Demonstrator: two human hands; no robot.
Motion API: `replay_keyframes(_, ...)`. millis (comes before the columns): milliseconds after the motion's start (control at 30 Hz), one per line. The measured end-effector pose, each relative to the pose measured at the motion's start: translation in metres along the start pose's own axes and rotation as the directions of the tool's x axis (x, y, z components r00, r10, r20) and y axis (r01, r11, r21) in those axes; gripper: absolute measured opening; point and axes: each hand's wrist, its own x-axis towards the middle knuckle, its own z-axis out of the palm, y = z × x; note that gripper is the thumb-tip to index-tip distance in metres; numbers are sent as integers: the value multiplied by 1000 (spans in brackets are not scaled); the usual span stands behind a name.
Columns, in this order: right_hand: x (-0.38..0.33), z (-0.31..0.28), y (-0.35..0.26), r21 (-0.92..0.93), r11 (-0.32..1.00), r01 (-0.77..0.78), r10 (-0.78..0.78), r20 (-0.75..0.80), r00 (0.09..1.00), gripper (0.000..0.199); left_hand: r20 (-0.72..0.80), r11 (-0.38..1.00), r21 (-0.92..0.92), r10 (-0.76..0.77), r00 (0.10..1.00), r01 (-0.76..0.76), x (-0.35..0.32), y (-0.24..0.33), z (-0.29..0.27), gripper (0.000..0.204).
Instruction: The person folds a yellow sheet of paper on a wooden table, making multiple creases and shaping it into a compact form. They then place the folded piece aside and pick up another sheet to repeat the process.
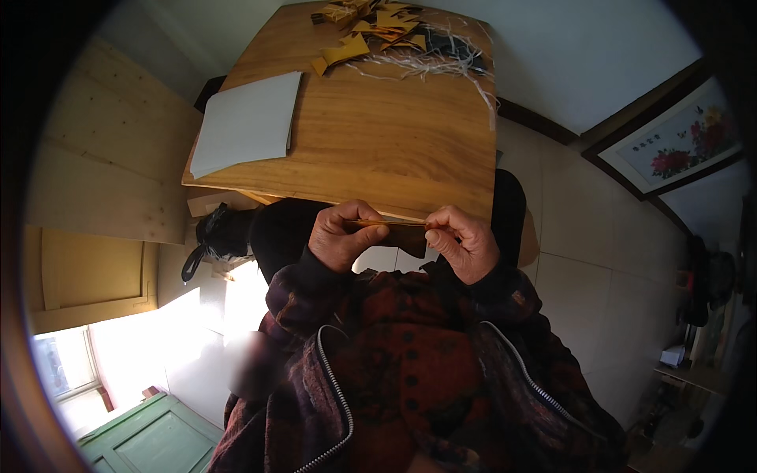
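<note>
A thin brown paper strip (404,232) is held flat between both hands, just below the near edge of a wooden table (378,134). My left hand (341,236) pinches its left end with curled fingers. My right hand (465,240) grips the right end, thumb on top. Both hands are close to my chest, above my dark patterned jacket. The strip's underside hangs slightly between the hands.
A stack of white sheets (248,122) lies on the table's left side. Folded gold paper pieces (371,31) and pale stringy strands (441,59) sit at the far end. A framed flower picture (678,142) leans at right; wooden boards (102,165) stand at left.
</note>
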Motion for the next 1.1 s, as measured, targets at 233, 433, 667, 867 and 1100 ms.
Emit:
replay_keyframes(233, -1, 1, -14, -181, 978, 102, -111, -40, 993, 10, -8, 1000, -10, 24, 1000, -24, -3, 6, 9, 10)
replay_keyframes(433, -1, 3, -19, -283, 948, 143, -172, -79, 982, 9, -19, 995, 89, 41, 999, -39, -4, 10, 10, 12)
replay_keyframes(667, -2, 5, -17, -317, 934, 164, -211, -123, 970, 10, -28, 996, 77, 47, 999, -44, -4, 9, 12, 13)
replay_keyframes(867, -2, 6, -22, -241, 963, 120, -159, -146, 976, 8, -38, 999, 44, 16, 999, -15, -5, 10, 12, 11)
replay_keyframes(1100, 2, -6, -34, -281, 943, 176, -185, -6, 983, 10, -59, 995, 90, -45, 997, 50, -6, 19, 13, 9)
